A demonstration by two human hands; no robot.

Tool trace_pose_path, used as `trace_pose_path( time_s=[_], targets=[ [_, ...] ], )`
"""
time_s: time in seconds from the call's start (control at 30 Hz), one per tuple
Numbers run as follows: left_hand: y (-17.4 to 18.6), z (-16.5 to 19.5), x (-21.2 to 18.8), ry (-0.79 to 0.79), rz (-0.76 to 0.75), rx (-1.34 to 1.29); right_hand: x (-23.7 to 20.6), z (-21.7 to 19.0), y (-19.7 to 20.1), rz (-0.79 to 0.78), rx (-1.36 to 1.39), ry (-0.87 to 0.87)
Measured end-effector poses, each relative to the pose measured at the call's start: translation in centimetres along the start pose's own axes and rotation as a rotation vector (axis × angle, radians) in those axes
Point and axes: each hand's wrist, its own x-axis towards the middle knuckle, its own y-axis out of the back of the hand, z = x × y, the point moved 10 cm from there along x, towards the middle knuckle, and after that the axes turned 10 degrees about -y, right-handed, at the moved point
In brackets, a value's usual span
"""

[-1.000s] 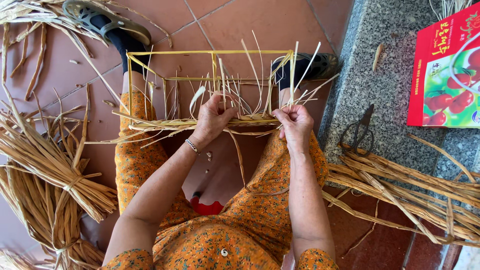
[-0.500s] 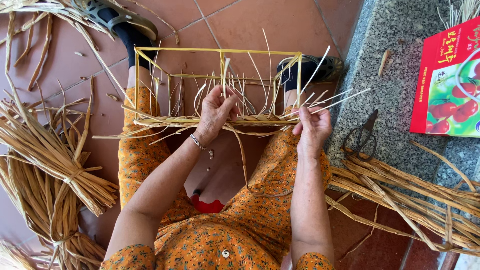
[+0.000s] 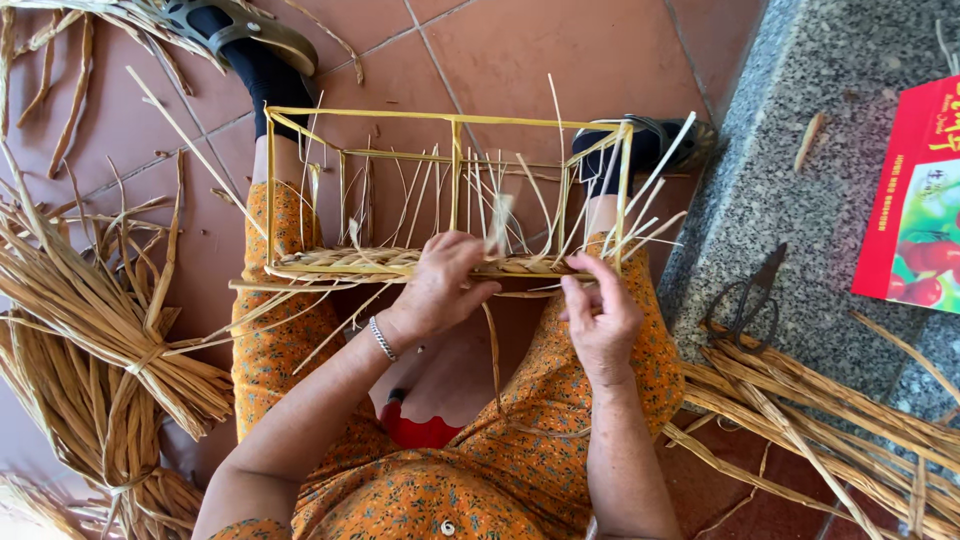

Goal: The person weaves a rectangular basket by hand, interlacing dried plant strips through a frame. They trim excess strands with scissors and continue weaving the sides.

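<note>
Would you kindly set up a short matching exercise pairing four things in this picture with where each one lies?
Things:
1. scissors
2. red box
3. tied straw bundle
4. yellow frame

Places:
A. on the person's lap, at both hands
B. on the grey stone, at the picture's right edge
C. on the tiled floor, at the picture's left
D. on the grey stone, beside the loose straw on the right

Pairs: 1-D, 2-B, 3-C, 4-A
</note>
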Motion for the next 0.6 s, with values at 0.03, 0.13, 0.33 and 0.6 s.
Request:
trace_pose_path(
  time_s=[0.03, 0.13, 0.33, 0.6],
  targets=[
    [-1.0, -0.8, 0.0, 0.066, -0.059, -0.041, 0.1, -0.7, -0.7, -0.043, 0.015, 0.014],
    [-3.1, -2.6, -0.4, 0.197, -0.181, -0.159, 0.8, -1.8, -2.1, -0.139, 0.03, 0.0],
    [-3.6, -3.4, -0.3, 0.284, -0.164, -0.355, 2.3, 0.7, -2.9, -0.15, 0.009, -0.164],
    [-4.8, -5.0, -0.5, 0.483, -0.318, -0.335, 2.9, 2.4, -3.5, -0.168, 0.127, -0.38]
  ],
)
